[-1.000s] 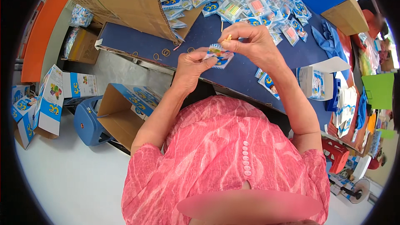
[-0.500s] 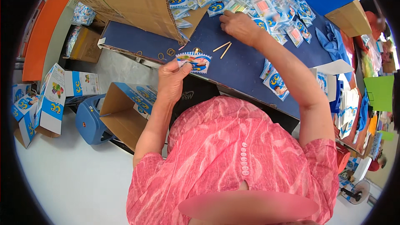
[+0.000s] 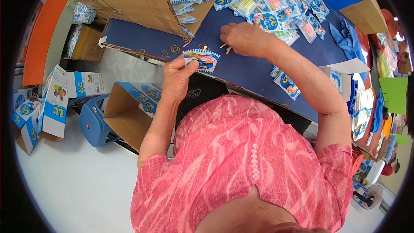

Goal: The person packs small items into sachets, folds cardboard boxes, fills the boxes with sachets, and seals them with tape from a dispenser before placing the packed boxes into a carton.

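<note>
The left hand's (image 3: pixel 177 77) fingers clamp a packet (image 3: pixel 208 61), long axis crosswise, dipping rightward; whether the right hand's (image 3: pixel 243 38) fingers grip the sticks (image 3: pixel 228 50), I cannot tell.

Head camera: worn on the head, looking steeply down
Pink shirt (image 3: pixel 215 155): nearest, filling the lower middle
Counter (image 3: pixel 250 73): beyond, across the upper part
Floor (image 3: pixel 86 181): farther below, lower left

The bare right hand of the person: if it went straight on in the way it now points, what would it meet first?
Most likely the large brown cardboard box, at its open end, to the left of the right hand. The hand's height is unclear, so this is only a judgement.
</note>
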A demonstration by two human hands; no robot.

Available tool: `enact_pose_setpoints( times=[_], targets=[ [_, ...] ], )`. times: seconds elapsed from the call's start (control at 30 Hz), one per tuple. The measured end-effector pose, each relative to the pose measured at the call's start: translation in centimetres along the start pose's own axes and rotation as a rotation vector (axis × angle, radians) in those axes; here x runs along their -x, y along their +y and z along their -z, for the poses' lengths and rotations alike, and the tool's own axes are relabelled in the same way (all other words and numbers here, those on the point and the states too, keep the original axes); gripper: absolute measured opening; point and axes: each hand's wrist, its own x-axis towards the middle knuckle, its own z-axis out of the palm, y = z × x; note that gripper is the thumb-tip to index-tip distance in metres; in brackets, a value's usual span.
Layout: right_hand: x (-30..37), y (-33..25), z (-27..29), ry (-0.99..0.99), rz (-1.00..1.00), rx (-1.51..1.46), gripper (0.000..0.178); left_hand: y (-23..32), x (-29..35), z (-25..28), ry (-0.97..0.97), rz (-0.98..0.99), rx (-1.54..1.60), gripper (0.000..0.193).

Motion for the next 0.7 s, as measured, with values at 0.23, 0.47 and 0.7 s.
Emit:
enact_pose_setpoints(
  times=[0.23, 0.47, 0.7],
  targets=[
    [-0.9, 0.2, -0.7, -0.019, -0.053, -0.006, 0.013, 0.4, 0.1, -1.2, 0.004, 0.042, -0.041, 0.016],
    [2.2, 2.3, 0.7, 0.057, -0.423, -0.345, 0.015, -0.4, -0.8, -2.5, -0.039, -0.022, -0.063, 0.016],
    [5.9, -3.3, 6.2, 0.726, -0.567, -1.462, 0.011, -2.1, -2.2, -3.6, -0.059, -0.114, -0.001, 0.013]
  ],
)
